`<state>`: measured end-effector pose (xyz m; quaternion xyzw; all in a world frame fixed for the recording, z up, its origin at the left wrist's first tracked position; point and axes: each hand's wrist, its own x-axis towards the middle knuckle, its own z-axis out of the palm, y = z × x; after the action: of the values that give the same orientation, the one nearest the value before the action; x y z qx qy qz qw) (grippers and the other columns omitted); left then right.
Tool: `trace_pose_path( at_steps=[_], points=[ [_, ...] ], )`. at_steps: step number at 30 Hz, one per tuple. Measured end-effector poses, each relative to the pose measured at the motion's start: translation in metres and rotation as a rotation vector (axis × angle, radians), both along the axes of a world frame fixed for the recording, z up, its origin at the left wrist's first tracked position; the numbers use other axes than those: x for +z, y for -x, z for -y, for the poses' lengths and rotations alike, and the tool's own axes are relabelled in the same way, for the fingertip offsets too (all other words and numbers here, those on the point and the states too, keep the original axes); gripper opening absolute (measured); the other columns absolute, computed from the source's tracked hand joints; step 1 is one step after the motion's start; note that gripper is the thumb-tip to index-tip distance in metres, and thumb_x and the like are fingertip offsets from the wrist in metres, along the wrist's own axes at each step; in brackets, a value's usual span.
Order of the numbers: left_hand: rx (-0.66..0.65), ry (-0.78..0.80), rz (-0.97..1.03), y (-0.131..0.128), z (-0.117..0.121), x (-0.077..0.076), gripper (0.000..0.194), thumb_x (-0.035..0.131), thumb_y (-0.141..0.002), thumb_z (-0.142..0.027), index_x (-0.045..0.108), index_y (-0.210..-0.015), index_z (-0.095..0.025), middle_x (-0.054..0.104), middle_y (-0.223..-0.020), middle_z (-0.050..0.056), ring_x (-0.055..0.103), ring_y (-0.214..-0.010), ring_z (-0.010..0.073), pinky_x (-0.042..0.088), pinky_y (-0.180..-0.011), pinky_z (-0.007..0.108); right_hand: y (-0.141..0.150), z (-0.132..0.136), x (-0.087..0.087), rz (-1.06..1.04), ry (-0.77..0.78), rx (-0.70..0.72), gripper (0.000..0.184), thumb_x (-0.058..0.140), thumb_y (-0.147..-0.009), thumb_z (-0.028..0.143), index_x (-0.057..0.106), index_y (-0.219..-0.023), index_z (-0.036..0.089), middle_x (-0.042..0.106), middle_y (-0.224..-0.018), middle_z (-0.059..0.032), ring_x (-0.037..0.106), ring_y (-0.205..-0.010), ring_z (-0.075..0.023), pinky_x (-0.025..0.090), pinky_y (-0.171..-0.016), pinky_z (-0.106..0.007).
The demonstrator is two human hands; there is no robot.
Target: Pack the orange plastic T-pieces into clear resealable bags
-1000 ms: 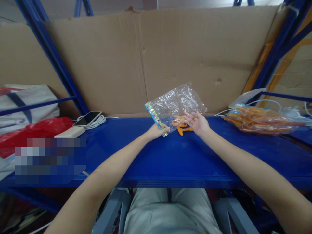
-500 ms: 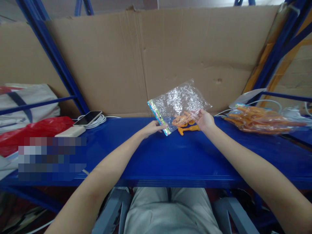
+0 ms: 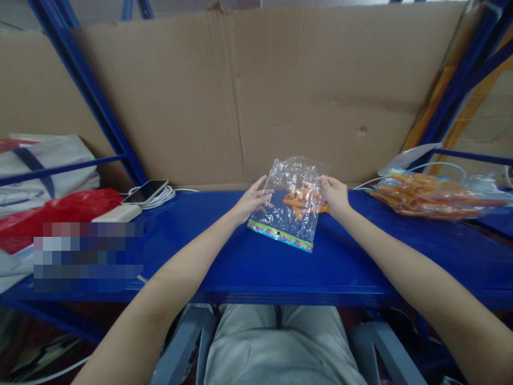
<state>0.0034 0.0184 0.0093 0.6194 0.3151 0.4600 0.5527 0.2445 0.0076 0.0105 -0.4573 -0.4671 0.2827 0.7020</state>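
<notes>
A clear plastic bag [image 3: 280, 211] with a colourful printed strip hangs tilted between my hands over the blue shelf top, its strip towards me. My right hand [image 3: 335, 193] pinches its right edge between thumb and fingers. At the left edge, my left hand [image 3: 251, 202] has its fingers spread, some of them seen through the film. Orange plastic pieces [image 3: 296, 202] show through the bag and poke out past its right side, apparently lying behind it on the shelf. Their exact shape is blurred by the shiny film.
To the right lies another clear bag full of orange plastic pieces [image 3: 425, 198]. On the left are a phone [image 3: 145, 192], a coiled white cable [image 3: 162, 199], a white box [image 3: 117, 214] and a red plastic bag [image 3: 64, 214]. A cardboard sheet [image 3: 312, 85] stands behind the blue shelf [image 3: 248, 267].
The bag has turned so its printed strip, earlier at the left, now faces me. My left hand has let go of the strip; my right hand has closed on the bag's edge.
</notes>
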Motion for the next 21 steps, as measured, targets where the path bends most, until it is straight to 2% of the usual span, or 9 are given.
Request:
trace_pose_path(
  at_steps=[2,6,10,13,16,19,21],
  points=[
    [-0.001,-0.039,-0.006,-0.001,0.001,0.000,0.079,0.071,-0.071,-0.016,0.039,-0.140,-0.038,0.056,-0.131,0.008,0.065,-0.071,0.0133,0.045,-0.048,0.019,0.005,0.003,-0.001,0.009,0.018,0.064,0.022,0.063,-0.078,0.039,0.062,-0.071,0.018,0.041,-0.037,0.0089,0.029,-0.029,-0.0067,0.025,-0.030,-0.021],
    [0.089,-0.074,-0.052,-0.002,-0.003,-0.001,0.064,0.066,-0.071,-0.009,0.054,-0.131,-0.030,0.049,-0.139,0.008,0.064,-0.073,0.0125,0.043,-0.046,0.017,0.012,0.008,-0.002,-0.043,0.079,0.199,0.024,0.066,-0.075,0.040,0.061,-0.068,0.019,0.038,-0.035,0.0097,0.032,-0.030,-0.0065,0.028,-0.030,-0.019],
    [0.154,-0.083,-0.059,-0.006,-0.005,-0.001,0.066,0.063,-0.068,-0.003,0.056,-0.130,-0.026,0.053,-0.136,0.008,0.065,-0.073,0.0139,0.044,-0.047,0.020,0.014,0.009,0.002,-0.248,0.176,0.199,0.019,0.062,-0.079,0.029,0.057,-0.065,0.017,0.052,-0.047,0.0057,0.045,-0.038,-0.0066,0.040,-0.036,-0.018],
    [0.178,-0.122,-0.131,-0.008,-0.003,0.001,0.064,0.064,-0.068,-0.005,0.056,-0.129,-0.021,0.060,-0.128,0.010,0.066,-0.074,0.0164,0.047,-0.050,0.022,0.012,0.007,0.005,-0.305,0.185,0.185,0.019,0.058,-0.082,0.024,0.056,-0.065,0.016,0.056,-0.053,0.0039,0.048,-0.041,-0.0061,0.044,-0.040,-0.019],
    [0.258,-0.174,-0.189,-0.006,-0.002,0.008,0.060,0.066,-0.066,-0.007,0.060,-0.125,-0.017,0.067,-0.115,0.009,0.065,-0.078,0.0176,0.051,-0.059,0.025,0.009,0.008,0.004,-0.215,0.178,0.257,0.019,0.063,-0.081,0.031,0.056,-0.070,0.017,0.055,-0.054,0.0046,0.052,-0.042,-0.0074,0.048,-0.042,-0.021],
    [0.392,-0.251,-0.148,0.004,-0.008,0.021,0.052,0.064,-0.063,-0.005,0.067,-0.114,-0.015,0.071,-0.101,0.006,0.064,-0.080,0.0165,0.051,-0.068,0.026,0.013,0.012,-0.001,-0.023,0.233,0.431,0.021,0.070,-0.075,0.033,0.058,-0.071,0.017,0.057,-0.054,0.0031,0.055,-0.042,-0.0091,0.047,-0.039,-0.021],
    [0.506,-0.269,-0.111,0.014,-0.014,0.034,0.043,0.062,-0.061,-0.006,0.071,-0.103,-0.013,0.072,-0.088,0.004,0.063,-0.075,0.0154,0.049,-0.067,0.025,0.020,0.016,-0.005,0.119,0.273,0.531,0.020,0.072,-0.072,0.029,0.059,-0.066,0.016,0.059,-0.052,0.0012,0.055,-0.040,-0.0092,0.045,-0.036,-0.019]
  ],
)
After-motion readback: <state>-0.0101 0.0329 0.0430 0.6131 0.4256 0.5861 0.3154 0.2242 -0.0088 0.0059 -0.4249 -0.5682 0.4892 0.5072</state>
